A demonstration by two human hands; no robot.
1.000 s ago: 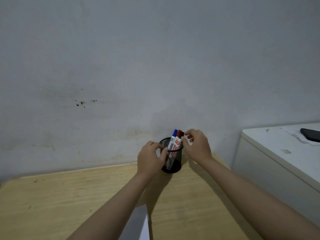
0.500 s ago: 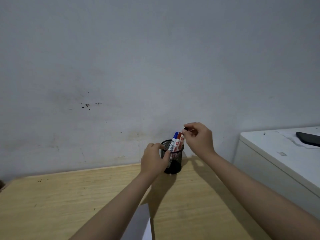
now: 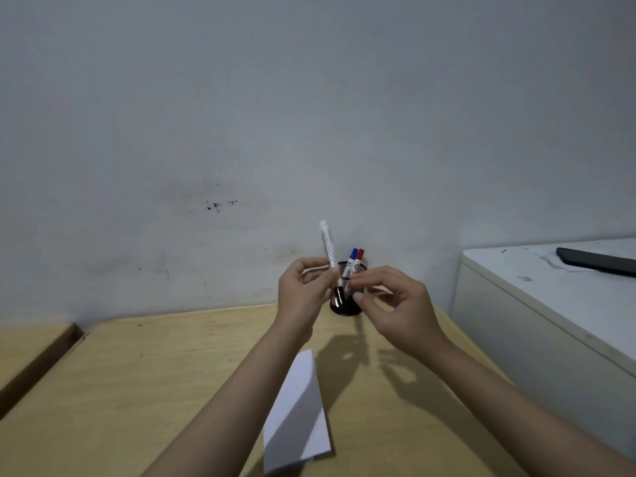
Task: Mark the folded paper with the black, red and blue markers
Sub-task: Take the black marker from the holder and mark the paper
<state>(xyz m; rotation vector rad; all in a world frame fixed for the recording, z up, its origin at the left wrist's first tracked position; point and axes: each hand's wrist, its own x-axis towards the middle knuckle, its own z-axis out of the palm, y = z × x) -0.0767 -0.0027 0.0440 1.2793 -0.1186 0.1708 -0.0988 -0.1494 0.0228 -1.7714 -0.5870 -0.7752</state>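
Black marker: now out of cup, in both hands

Black marker (image 3: 329, 256) lifted from mesh cup (image 3: 345, 306); left hand (image 3: 303, 290) grips barrel, right hand (image 3: 389, 301) pinches cap end. Blue marker (image 3: 352, 258), red marker (image 3: 359, 258) remain. Folded paper (image 3: 297, 418) near desk (image 3: 137, 390) front edge, unmarked.
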